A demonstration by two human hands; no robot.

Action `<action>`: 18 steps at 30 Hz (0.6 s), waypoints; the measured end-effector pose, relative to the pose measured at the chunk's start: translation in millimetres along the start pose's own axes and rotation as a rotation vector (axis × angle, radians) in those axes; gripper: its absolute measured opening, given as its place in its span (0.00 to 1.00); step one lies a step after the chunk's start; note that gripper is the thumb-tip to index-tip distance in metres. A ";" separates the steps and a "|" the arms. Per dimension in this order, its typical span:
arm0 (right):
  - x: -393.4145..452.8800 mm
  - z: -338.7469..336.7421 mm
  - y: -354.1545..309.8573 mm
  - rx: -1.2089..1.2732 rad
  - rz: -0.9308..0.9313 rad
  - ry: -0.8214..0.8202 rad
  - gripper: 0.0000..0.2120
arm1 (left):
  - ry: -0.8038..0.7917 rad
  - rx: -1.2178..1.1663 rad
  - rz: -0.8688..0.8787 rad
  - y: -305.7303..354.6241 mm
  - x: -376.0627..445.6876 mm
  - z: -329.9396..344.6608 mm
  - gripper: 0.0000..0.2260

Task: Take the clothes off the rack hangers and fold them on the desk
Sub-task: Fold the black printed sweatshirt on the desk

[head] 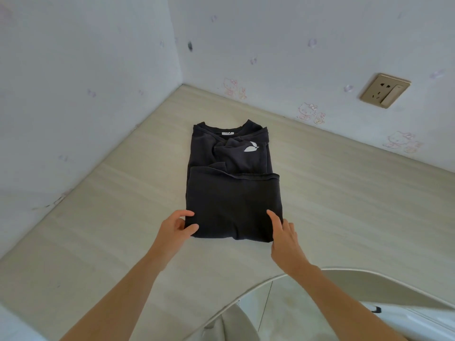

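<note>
A black T-shirt [231,193] lies on the pale wooden desk [344,205], collar toward the wall, sides folded in, its lower half folded up over the middle. A small white print shows near the chest. My left hand [178,228] pinches the near left corner of the fold, thumb on top and fingers under the cloth. My right hand [285,236] is at the near right corner, with its index finger laid straight on the fabric and the other fingers tucked at the edge. No rack or hangers are in view.
The desk sits in a corner between two wallpapered walls. A gold wall socket with a switch [385,91] is on the right wall. The desk's curved front edge [261,285] is at lower right, with floor tiles below it.
</note>
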State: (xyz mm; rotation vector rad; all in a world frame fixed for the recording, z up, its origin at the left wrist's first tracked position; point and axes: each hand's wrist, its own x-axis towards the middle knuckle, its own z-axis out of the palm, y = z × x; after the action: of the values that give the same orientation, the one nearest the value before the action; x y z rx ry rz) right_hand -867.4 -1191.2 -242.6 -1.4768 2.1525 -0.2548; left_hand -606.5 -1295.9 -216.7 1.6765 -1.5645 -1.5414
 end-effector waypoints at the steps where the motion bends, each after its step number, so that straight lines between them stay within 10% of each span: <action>1: -3.6 -0.3 -1.1 0.028 0.031 0.023 0.39 | -0.012 0.037 0.010 1.9 -6.6 0.0 0.14; 9: -37.8 -29.4 5.9 0.235 0.028 0.249 0.29 | 0.029 0.573 0.403 -2.3 -49.6 -13.0 0.17; 18: -84.6 -80.7 2.4 0.498 -0.023 0.324 0.12 | -0.165 0.256 0.373 22.8 -86.9 -50.9 0.04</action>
State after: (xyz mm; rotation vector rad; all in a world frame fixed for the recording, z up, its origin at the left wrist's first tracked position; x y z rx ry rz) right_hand -887.1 -1123.6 -149.1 -1.2291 2.0959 -1.0182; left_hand -554.0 -1247.1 -142.4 1.2981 -2.0963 -1.3569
